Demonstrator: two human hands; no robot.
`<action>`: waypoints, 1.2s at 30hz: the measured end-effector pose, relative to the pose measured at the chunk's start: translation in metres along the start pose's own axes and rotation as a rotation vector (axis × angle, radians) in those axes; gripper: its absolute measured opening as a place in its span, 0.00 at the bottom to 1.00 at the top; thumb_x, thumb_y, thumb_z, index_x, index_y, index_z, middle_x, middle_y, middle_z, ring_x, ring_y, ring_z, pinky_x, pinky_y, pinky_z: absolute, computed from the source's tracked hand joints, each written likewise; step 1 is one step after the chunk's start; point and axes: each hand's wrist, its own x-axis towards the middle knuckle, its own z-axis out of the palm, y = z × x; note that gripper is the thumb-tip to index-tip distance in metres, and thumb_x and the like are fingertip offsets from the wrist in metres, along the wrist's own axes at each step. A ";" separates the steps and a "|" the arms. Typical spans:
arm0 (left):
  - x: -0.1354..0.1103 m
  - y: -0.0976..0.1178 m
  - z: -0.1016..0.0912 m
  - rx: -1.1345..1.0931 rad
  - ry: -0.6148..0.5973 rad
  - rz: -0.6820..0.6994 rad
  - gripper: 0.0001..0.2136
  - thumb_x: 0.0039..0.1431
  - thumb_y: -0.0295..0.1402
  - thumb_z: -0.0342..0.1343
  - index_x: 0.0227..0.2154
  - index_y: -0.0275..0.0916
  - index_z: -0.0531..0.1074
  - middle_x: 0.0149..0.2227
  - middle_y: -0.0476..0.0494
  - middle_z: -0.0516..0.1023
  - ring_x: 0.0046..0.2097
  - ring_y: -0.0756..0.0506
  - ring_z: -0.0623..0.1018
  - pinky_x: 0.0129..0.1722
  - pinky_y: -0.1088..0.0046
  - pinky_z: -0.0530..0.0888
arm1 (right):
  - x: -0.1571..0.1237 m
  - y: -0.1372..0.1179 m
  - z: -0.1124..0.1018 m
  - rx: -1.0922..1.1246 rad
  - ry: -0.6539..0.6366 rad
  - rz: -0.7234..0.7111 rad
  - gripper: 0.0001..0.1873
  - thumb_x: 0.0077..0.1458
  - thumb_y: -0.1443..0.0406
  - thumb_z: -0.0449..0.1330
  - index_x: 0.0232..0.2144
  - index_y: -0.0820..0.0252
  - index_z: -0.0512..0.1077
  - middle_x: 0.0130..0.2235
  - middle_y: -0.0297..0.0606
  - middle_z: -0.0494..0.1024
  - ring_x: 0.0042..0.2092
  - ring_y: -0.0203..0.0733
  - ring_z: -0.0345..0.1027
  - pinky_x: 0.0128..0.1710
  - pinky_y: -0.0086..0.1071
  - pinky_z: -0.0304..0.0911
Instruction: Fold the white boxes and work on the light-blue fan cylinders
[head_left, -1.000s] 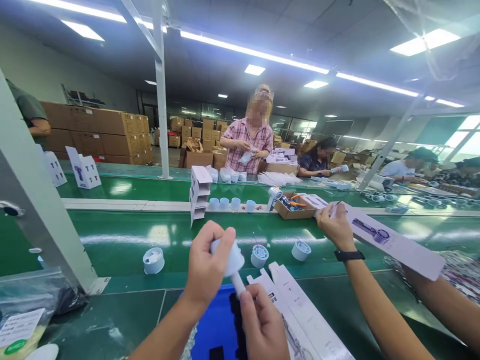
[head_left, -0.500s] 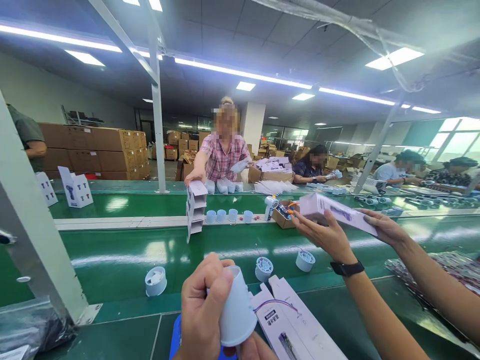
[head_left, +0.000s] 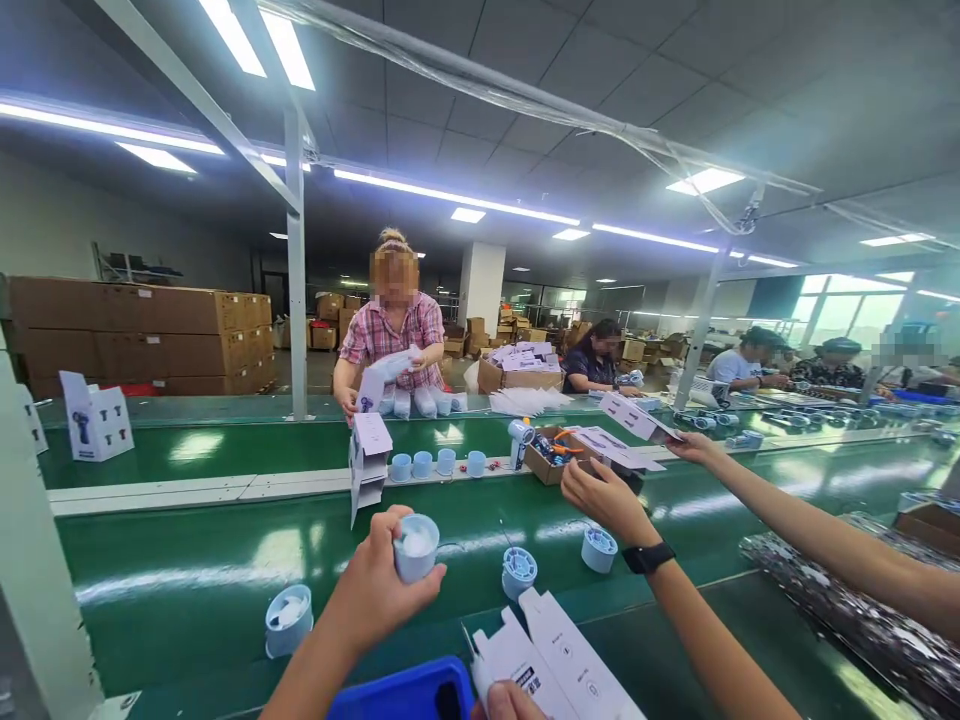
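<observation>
My left hand [head_left: 375,595] is raised over the green bench [head_left: 187,560], and its fingers [head_left: 386,530] are curled tight around a cup [head_left: 416,545]. The thumb presses in from the right and the other fingers wrap the left side. The cup is a short, pale blue-grey plastic cylinder with a smooth wall and a rounded rim. Its open end faces me, and there is something white and soft-looking inside, though I cannot make out any detail there. It sits at the tips of my fingers, above the bench and clear of it.

Only a sliver of my right hand [head_left: 506,702] shows at the bottom edge, so I cannot tell how its fingers are set. It lies just at the near end of a flat white carton [head_left: 555,650], and a blue bin [head_left: 405,695] is to its left.

Three round parts lie on the bench, one to the left [head_left: 288,620] and two to the right [head_left: 519,572] [head_left: 599,549] of the cup. Beside me, a co-worker's hand [head_left: 607,497] with a black watch [head_left: 649,557] reaches over the bench. Their other hand [head_left: 697,448] touches a folded box [head_left: 637,420] further out.
</observation>
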 end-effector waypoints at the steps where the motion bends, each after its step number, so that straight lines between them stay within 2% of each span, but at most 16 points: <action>1: 0.001 -0.006 0.002 0.065 -0.084 -0.024 0.19 0.49 0.38 0.61 0.40 0.44 0.59 0.44 0.43 0.72 0.39 0.41 0.74 0.38 0.66 0.69 | -0.001 0.001 0.001 0.005 -0.002 0.019 0.12 0.59 0.58 0.59 0.31 0.57 0.79 0.36 0.31 0.80 0.46 0.46 0.76 0.56 0.44 0.65; 3: 0.002 -0.017 0.007 0.233 -0.278 -0.071 0.20 0.52 0.39 0.59 0.44 0.42 0.59 0.42 0.42 0.73 0.40 0.40 0.75 0.39 0.65 0.70 | -0.001 0.002 0.001 0.008 -0.009 0.062 0.12 0.60 0.60 0.58 0.30 0.57 0.79 0.35 0.30 0.79 0.47 0.44 0.75 0.56 0.42 0.65; 5: 0.003 -0.028 0.013 0.383 -0.414 -0.095 0.19 0.52 0.37 0.60 0.45 0.41 0.64 0.41 0.42 0.72 0.42 0.39 0.74 0.40 0.64 0.69 | 0.002 0.000 0.001 0.002 -0.011 0.111 0.13 0.62 0.62 0.56 0.29 0.56 0.78 0.34 0.30 0.79 0.46 0.42 0.75 0.55 0.41 0.66; 8: 0.001 -0.045 0.023 0.470 -0.494 -0.091 0.20 0.47 0.25 0.61 0.46 0.42 0.71 0.48 0.39 0.70 0.51 0.36 0.69 0.48 0.61 0.67 | 0.000 -0.008 0.007 -0.020 0.018 0.193 0.13 0.65 0.62 0.55 0.32 0.59 0.76 0.34 0.32 0.78 0.42 0.39 0.75 0.48 0.40 0.70; 10: -0.001 -0.055 0.028 0.514 -0.542 -0.106 0.23 0.47 0.18 0.57 0.47 0.43 0.74 0.54 0.35 0.66 0.56 0.33 0.65 0.52 0.58 0.65 | -0.023 -0.010 0.023 -0.049 0.053 0.248 0.13 0.66 0.60 0.55 0.34 0.62 0.74 0.35 0.34 0.77 0.37 0.37 0.74 0.41 0.36 0.72; 12: -0.002 -0.061 0.028 0.536 -0.602 -0.120 0.26 0.49 0.15 0.51 0.49 0.43 0.74 0.57 0.35 0.65 0.59 0.33 0.63 0.54 0.55 0.64 | -0.073 -0.005 0.050 -0.091 0.071 0.304 0.15 0.66 0.56 0.55 0.34 0.62 0.72 0.33 0.34 0.76 0.32 0.35 0.72 0.33 0.31 0.70; 15: 0.003 -0.059 0.015 0.531 -0.697 -0.136 0.29 0.52 0.17 0.52 0.55 0.49 0.69 0.61 0.41 0.65 0.62 0.37 0.61 0.57 0.56 0.62 | -0.181 0.011 0.101 -0.149 0.021 0.403 0.15 0.51 0.52 0.66 0.29 0.57 0.72 0.26 0.31 0.73 0.24 0.38 0.67 0.21 0.30 0.66; 16: 0.006 -0.058 0.009 0.535 -0.717 -0.152 0.30 0.52 0.19 0.55 0.58 0.50 0.66 0.62 0.42 0.64 0.63 0.38 0.60 0.58 0.56 0.61 | -0.214 0.016 0.116 -0.173 0.022 0.436 0.16 0.49 0.52 0.67 0.31 0.57 0.73 0.25 0.30 0.72 0.23 0.38 0.66 0.20 0.30 0.65; 17: 0.009 -0.056 0.001 0.546 -0.724 -0.176 0.32 0.51 0.22 0.57 0.60 0.50 0.64 0.63 0.42 0.62 0.63 0.37 0.59 0.59 0.54 0.61 | -0.242 0.021 0.129 -0.233 0.109 0.453 0.18 0.51 0.50 0.65 0.33 0.57 0.72 0.24 0.29 0.70 0.24 0.37 0.65 0.24 0.29 0.65; 19: 0.015 -0.058 -0.014 0.590 -0.715 -0.248 0.34 0.51 0.27 0.61 0.62 0.51 0.60 0.65 0.40 0.58 0.64 0.34 0.58 0.59 0.50 0.60 | -0.278 0.026 0.146 -0.274 0.154 0.482 0.21 0.51 0.47 0.64 0.34 0.58 0.70 0.27 0.30 0.70 0.27 0.37 0.65 0.29 0.29 0.65; 21: 0.017 -0.065 -0.026 0.644 -0.705 -0.349 0.35 0.51 0.30 0.63 0.62 0.48 0.60 0.65 0.36 0.57 0.64 0.30 0.57 0.57 0.45 0.60 | -0.289 0.026 0.152 -0.281 0.161 0.505 0.22 0.53 0.45 0.62 0.36 0.57 0.70 0.29 0.32 0.72 0.29 0.38 0.67 0.33 0.29 0.64; 23: 0.016 -0.078 -0.033 0.676 -0.736 -0.456 0.32 0.50 0.31 0.66 0.59 0.42 0.64 0.62 0.33 0.61 0.61 0.29 0.61 0.55 0.44 0.64 | -0.287 0.024 0.152 -0.271 0.133 0.507 0.22 0.55 0.45 0.60 0.37 0.57 0.70 0.32 0.33 0.73 0.32 0.39 0.68 0.34 0.29 0.65; 27: 0.014 -0.102 -0.037 0.625 -0.793 -0.530 0.15 0.60 0.33 0.61 0.49 0.36 0.71 0.51 0.39 0.72 0.50 0.39 0.74 0.49 0.55 0.73 | -0.283 0.030 0.147 -0.279 -0.037 0.455 0.19 0.61 0.48 0.56 0.39 0.56 0.71 0.39 0.37 0.75 0.34 0.37 0.70 0.36 0.28 0.68; 29: 0.015 -0.104 -0.039 0.581 -0.737 -0.497 0.14 0.61 0.34 0.59 0.48 0.36 0.71 0.50 0.39 0.73 0.49 0.41 0.74 0.49 0.57 0.73 | -0.287 0.036 0.145 -0.290 -0.110 0.433 0.17 0.62 0.50 0.55 0.41 0.56 0.71 0.40 0.38 0.75 0.33 0.37 0.71 0.36 0.29 0.69; 32: 0.019 -0.096 -0.044 0.507 -0.591 -0.427 0.17 0.56 0.33 0.62 0.47 0.37 0.71 0.51 0.39 0.73 0.50 0.40 0.73 0.50 0.61 0.71 | -0.293 0.043 0.144 -0.309 -0.209 0.408 0.16 0.63 0.52 0.55 0.42 0.57 0.71 0.42 0.40 0.76 0.38 0.41 0.73 0.39 0.32 0.70; 36: 0.021 -0.075 -0.052 0.383 -0.391 -0.375 0.20 0.53 0.39 0.60 0.48 0.38 0.70 0.46 0.41 0.74 0.45 0.40 0.75 0.42 0.68 0.72 | -0.294 0.047 0.145 -0.309 -0.325 0.376 0.15 0.64 0.54 0.54 0.46 0.56 0.70 0.46 0.42 0.75 0.43 0.44 0.74 0.43 0.35 0.71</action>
